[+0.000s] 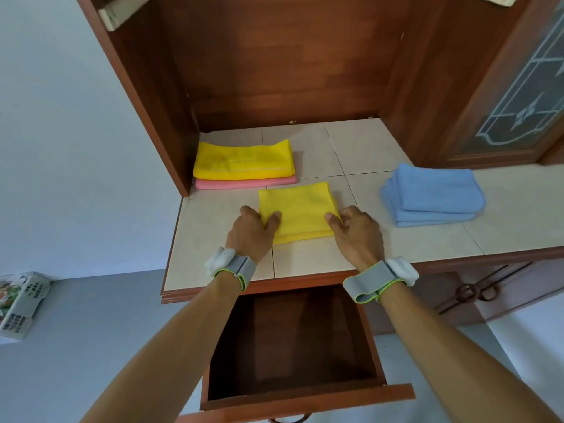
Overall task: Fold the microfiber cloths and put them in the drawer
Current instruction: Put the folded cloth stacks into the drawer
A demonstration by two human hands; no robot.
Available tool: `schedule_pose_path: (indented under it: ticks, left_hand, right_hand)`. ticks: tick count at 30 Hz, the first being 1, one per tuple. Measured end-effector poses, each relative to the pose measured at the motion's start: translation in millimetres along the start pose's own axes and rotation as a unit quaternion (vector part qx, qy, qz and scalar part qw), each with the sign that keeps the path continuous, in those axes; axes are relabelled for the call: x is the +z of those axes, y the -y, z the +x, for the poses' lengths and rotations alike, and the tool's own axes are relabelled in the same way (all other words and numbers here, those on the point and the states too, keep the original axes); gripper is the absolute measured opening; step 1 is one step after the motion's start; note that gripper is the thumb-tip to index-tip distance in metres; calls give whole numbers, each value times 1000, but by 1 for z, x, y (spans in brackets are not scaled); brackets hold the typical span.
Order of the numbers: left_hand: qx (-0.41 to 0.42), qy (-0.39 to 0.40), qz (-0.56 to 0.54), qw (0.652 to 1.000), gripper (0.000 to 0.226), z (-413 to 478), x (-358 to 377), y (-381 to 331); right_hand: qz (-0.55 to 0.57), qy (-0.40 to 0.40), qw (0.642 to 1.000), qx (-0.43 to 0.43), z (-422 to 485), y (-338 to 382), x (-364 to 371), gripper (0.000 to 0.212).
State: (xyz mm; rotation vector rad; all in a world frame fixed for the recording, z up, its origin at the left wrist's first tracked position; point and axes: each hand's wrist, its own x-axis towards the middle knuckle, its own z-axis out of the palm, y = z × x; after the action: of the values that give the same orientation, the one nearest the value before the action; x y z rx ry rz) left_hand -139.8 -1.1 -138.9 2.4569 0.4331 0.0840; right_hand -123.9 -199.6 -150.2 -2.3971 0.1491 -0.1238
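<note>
**Spotter:** Where do we stand?

**Operator:** I'm on the yellow cloth. It's folded into a small square and lies flat on the tiled counter, right above the drawer. My left hand pinches its left edge, thumb on top. My right hand does the same on the right edge, fingers curled in beside it.

**Spotter:** Anything in the drawer?

**Operator:** It's pulled wide open and I see only bare wood, so by my reckoning nothing is stowed yet.

**Spotter:** And the rest?

**Operator:** The blue stack sits folded on the counter well to my right. At the back left a larger yellow piece rests on a pink one. Both look only half folded to me and may need another fold. So some of the folding is done, and all of the putting away is left.
</note>
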Motion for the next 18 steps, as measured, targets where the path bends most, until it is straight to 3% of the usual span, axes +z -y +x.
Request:
schedule_pose_path:
  ticks: [4, 7, 10, 13, 16, 18]
  left_hand:
    - [-23, 26, 58, 998, 64, 6, -1, -8]
    - [-62, 17, 59, 996, 66, 7, -5, -17]
    - [-102, 40, -48, 993, 71, 9, -10, -24]
    - [-154, 101, -213, 960, 75, 6, -14, -25]
    - [-186, 145, -329, 914, 28, -20, -16, -23]
    - [-215, 162, -360, 893, 25, -41, -14, -19]
  right_hand:
    - [-10, 7, 1000, 19, -3, 10, -1, 37]
    - [10, -31, 999, 27, -19, 24, -6, 31]
    - [96, 63, 990, 78, -44, 34, 0, 39]
    - [305, 182, 913, 200, -65, 44, 2, 57]
    - [365, 247, 861, 253, -65, 46, -3, 69]
    - [405, 265, 827, 285, -62, 45, -6, 76]
